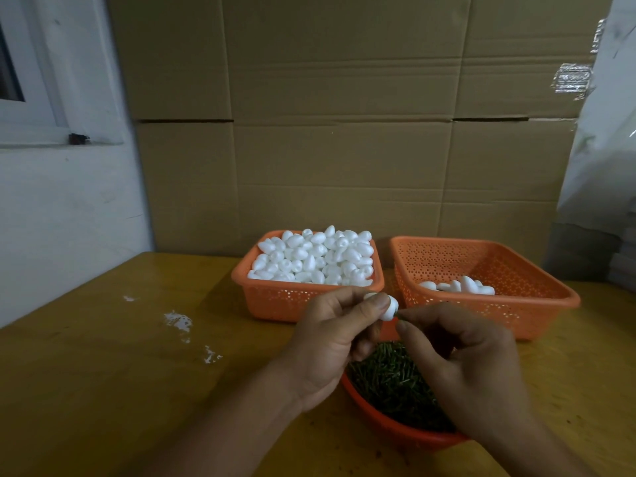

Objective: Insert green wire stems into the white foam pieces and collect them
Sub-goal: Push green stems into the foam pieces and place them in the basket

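My left hand (335,333) pinches a white foam piece (390,309) between thumb and fingers, just above the table's middle. My right hand (461,359) pinches a short green wire stem (399,315) whose tip meets the foam piece's right end. Under both hands sits a round orange bowl (395,430) heaped with green wire stems (389,380). An orange basket (272,297) full of loose white foam pieces (315,258) stands behind my left hand. A second orange basket (537,301) at the right holds several finished foam pieces (461,286).
A wooden table (120,390) carries everything; white foam crumbs (179,321) lie on its left half. Cardboard boxes (344,132) stand stacked right behind the baskets. A white wall with a window frame (41,125) is at the left, plastic sheeting (605,132) at the right.
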{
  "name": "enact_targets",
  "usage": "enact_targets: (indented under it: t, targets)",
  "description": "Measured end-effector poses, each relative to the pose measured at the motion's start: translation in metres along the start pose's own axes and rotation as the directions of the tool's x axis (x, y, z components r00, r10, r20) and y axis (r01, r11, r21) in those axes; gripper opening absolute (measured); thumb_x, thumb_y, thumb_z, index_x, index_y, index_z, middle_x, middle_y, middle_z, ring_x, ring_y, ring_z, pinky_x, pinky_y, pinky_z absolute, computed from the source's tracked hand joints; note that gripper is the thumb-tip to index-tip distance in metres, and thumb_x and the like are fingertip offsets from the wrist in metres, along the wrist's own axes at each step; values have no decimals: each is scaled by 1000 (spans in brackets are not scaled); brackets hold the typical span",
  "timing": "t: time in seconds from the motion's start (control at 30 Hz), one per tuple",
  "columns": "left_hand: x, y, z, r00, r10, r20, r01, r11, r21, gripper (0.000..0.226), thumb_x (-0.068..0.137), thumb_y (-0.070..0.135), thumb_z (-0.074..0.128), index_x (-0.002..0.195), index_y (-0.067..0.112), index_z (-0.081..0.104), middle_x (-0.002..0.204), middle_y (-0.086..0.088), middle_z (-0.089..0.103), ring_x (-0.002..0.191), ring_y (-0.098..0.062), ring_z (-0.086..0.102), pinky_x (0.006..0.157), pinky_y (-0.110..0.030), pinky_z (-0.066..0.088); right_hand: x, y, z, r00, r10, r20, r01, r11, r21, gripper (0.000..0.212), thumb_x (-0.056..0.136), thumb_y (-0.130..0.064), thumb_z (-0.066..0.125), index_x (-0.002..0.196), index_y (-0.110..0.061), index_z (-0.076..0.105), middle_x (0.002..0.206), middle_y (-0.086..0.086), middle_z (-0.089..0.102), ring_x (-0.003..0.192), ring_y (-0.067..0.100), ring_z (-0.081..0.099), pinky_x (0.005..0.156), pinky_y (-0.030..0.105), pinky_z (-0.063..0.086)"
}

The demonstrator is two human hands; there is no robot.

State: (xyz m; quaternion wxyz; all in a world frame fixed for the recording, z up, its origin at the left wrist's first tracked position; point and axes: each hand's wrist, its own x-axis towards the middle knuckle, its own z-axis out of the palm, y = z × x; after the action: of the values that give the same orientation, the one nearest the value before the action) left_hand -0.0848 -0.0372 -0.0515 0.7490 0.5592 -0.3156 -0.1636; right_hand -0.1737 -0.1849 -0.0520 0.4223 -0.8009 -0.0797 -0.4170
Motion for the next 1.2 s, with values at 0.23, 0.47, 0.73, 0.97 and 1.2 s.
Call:
enact_targets:
  t: [0.23, 0.47, 0.73, 0.97, 1.2]
  targets:
    - [-1, -2, 1, 994, 103, -25, -100, 990, 99, 28, 77, 43, 74, 85, 16, 72, 66, 2, 58, 59, -7, 49, 52, -17, 39, 1, -1, 0, 1000, -15, 21, 16, 998, -55, 11, 81, -14, 77, 82, -25, 79, 71, -14, 72, 60, 8, 66, 53, 16, 46]
    - [-1, 2, 2, 990, 136, -48, -130, 985, 112, 19, 71, 39, 75, 74, 21, 69, 63, -2, 55, 54, -8, 46, 48, -16, 37, -1, -7, 3, 999, 34, 7, -34, 999, -13, 8, 80, -20, 78, 85, -26, 79, 74, -13, 74, 65, 11, 71, 57, 31, 55]
    - [-2, 0, 4, 985, 161, -64, -150, 978, 144, 14, 84, 28, 72, 76, 17, 68, 57, 8, 56, 50, -3, 47, 48, -15, 38, -3, -5, 6, 997, 71, 9, -71, 997, -1, 16, 80, -16, 78, 78, -31, 75, 67, -6, 72, 53, 13, 65, 51, 37, 52]
    - [-3, -1, 7, 985, 157, -69, -146, 979, 140, 20, 82, 38, 76, 85, 19, 73, 60, 5, 57, 52, -5, 50, 51, -16, 41, 1, -2, 6, 989, 145, 28, -147, 979, 139, 18, 82, -7, 77, 75, -23, 75, 70, -3, 75, 59, 8, 69, 54, 15, 50]
    - [-4, -4, 5, 989, 147, -27, -143, 984, 104, 28, 79, 41, 75, 98, 20, 76, 70, 2, 64, 59, -8, 54, 56, -20, 44, 4, -5, 6, 973, 229, 34, -230, 939, 255, 12, 84, 0, 73, 74, -7, 75, 70, 7, 75, 66, 20, 73, 62, 26, 58]
